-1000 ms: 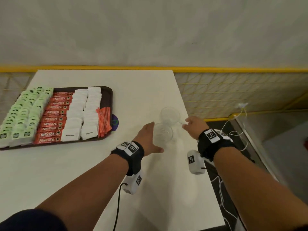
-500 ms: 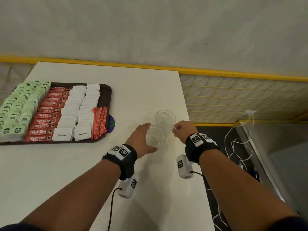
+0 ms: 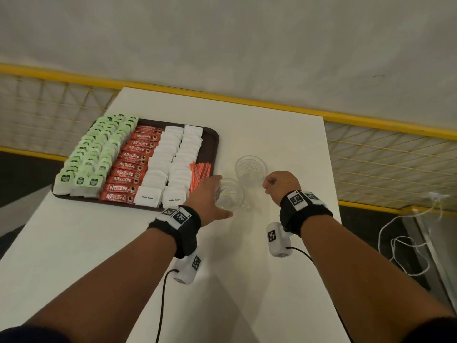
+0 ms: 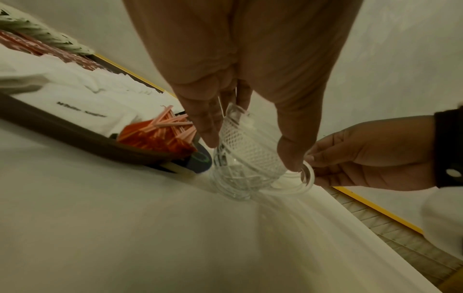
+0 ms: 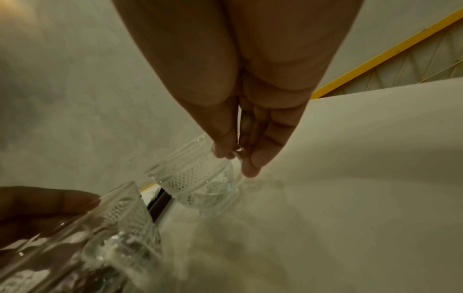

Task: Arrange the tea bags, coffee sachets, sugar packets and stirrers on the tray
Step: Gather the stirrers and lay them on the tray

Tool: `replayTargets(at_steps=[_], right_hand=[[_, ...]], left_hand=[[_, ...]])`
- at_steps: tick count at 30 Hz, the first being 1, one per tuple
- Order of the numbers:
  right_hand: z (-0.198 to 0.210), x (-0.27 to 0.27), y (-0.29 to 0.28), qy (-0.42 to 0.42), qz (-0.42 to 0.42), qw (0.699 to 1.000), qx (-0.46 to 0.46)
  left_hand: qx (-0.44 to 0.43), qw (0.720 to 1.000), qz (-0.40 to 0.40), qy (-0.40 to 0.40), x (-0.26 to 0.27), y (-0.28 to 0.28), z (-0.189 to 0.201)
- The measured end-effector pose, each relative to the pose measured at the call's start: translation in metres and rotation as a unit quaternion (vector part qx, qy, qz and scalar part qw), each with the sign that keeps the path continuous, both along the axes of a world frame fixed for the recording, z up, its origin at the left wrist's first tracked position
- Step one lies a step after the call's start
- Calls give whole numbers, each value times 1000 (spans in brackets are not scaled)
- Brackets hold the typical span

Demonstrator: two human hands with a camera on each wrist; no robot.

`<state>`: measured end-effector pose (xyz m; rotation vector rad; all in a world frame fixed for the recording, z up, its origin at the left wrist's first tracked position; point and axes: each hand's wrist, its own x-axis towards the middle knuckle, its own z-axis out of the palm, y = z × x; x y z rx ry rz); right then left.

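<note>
A dark brown tray (image 3: pixel 213 142) on the white table holds rows of green tea bags (image 3: pixel 97 154), red coffee sachets (image 3: pixel 134 164), white sugar packets (image 3: pixel 173 164) and orange stirrers (image 3: pixel 200 173). Two patterned glass cups stand just right of it. My left hand (image 3: pixel 217 194) grips the nearer cup (image 3: pixel 230 195) round its body, fingers on the tray side and thumb on the other (image 4: pixel 250 152). My right hand (image 3: pixel 268 184) pinches the handle (image 5: pixel 238 152) of the farther cup (image 3: pixel 251 168), which stands on the table.
A blue round object (image 4: pixel 198 160) pokes out under the tray's near right corner. The table's right edge (image 3: pixel 331 184) lies close behind my right hand, with yellow mesh fencing (image 3: pixel 385 154) and white cables (image 3: pixel 405 246) on the floor beyond.
Both hands have carried the two cups leftward, so they now stand close to the tray's right edge. My left hand's hold on the nearer cup has tightened.
</note>
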<state>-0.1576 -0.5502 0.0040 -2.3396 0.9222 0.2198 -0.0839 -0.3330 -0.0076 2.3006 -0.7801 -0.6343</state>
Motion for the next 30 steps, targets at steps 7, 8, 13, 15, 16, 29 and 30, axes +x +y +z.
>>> replayTargets(at_steps=[7,8,13,15,16,29,30], right_hand=[[-2,37,5,-10,9,1000,-15],[-2,40,5,-11,9,1000,-18],[-6,55,4,-65,-22,998,-16],[-7,58,5,-78,-32,996,-3],[-6,60,6,-82,-35,996,3],[6,58,4,-52,3,999,7],[9,57,4,-49,1,999,6]], left_hand=[[-10,999,32,-30,1,6,-10],[-15,999,33,-34,1,7,-12],[-32,999,11,-37,6,10,-18],[-32,999,9,-38,8,10,-19],[-32,999,13,-37,8,10,-19],[-25,998,43,-39,19,-1,-22],[-23,998,44,-40,19,-2,-20]])
